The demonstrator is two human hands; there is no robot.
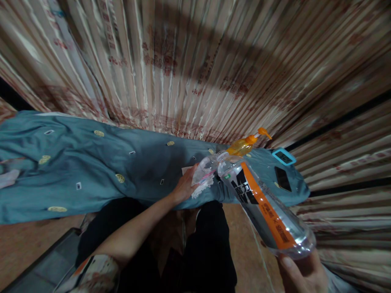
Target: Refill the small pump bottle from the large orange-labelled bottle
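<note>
My right hand (302, 273) grips the base of a large clear plastic bottle (262, 203) with an orange and black label, tilted so its mouth points down to the left. The mouth meets a small clear plastic cup (205, 170). My left hand (184, 187) holds this cup at the front edge of a table covered with a teal cloth (91, 171). A white lacy piece (203, 188) lies under the cup. Whether liquid is flowing cannot be told.
An orange pump bottle (247, 145) lies just behind the cup. A small teal digital device (284, 156) and a dark phone (282, 179) rest at the table's right end. Striped patterned curtains (189, 65) hang behind. A dark bin (45, 264) sits at lower left.
</note>
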